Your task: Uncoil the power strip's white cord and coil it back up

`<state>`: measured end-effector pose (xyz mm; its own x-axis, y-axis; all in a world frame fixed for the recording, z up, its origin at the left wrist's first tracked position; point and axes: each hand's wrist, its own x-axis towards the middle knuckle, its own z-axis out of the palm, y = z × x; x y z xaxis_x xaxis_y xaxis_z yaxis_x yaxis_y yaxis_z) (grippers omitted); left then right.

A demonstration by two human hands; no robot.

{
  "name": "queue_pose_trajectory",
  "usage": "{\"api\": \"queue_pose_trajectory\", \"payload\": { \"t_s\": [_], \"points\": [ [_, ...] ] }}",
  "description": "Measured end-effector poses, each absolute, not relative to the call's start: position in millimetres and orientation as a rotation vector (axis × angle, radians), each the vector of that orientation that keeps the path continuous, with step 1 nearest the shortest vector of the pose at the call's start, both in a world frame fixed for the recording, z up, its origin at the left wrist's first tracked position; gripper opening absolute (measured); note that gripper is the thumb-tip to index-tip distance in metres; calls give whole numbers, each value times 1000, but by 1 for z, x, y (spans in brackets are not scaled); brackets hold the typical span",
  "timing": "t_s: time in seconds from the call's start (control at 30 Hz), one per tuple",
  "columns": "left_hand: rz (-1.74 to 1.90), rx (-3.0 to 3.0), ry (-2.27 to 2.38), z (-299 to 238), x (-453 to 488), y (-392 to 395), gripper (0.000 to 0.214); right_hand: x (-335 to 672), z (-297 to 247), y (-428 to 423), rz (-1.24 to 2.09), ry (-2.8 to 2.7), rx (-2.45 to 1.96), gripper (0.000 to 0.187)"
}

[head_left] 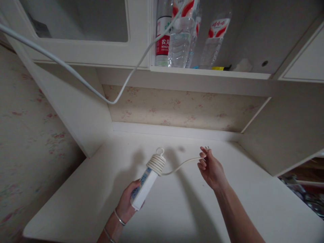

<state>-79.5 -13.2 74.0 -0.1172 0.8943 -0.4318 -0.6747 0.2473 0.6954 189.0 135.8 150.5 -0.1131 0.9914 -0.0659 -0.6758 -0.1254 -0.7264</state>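
Note:
A white power strip [145, 190] with blue socket faces is held tilted over the white desk by my left hand [128, 199], fingers wrapped round its lower end. The strip's own cord [156, 163] is coiled in several tight turns about its upper end, with a small loop standing out on top. From the coil a loose length runs right to my right hand [211, 168]. Those fingers pinch the plug [207, 148], whose metal prongs point up and away from me.
A white desk [162, 216] lies below, with a cabinet shelf [210, 72] above it. Several plastic bottles [181, 42] stand on that shelf. Another white cable [83, 82] hangs across the upper left. A side panel [291, 125] bounds the right.

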Motion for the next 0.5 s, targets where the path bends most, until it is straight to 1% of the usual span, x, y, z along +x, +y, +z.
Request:
{"api": "queue_pose_trajectory", "payload": {
  "t_s": [0.1,0.2,0.23,0.3,0.37,0.43,0.5],
  "points": [
    [1315,361,970,71,-97,-21,27,198,135,149,1557,-626,-784,19],
    [1164,548,997,75,-114,-29,31,205,137,164,1505,-545,-794,7],
    [1108,611,1010,77,-119,-30,33,208,140,168,1493,-508,-782,7],
    [1010,715,1056,82,-127,-31,35,216,150,174,1487,-426,-741,13],
    [982,774,1151,85,-131,-30,34,227,158,178,1508,-343,-670,18],
    [1049,777,1255,84,-134,-28,31,241,160,179,1532,-273,-590,20],
    [1213,726,1342,79,-137,-28,30,255,157,179,1532,-226,-541,22]
  ]
}}
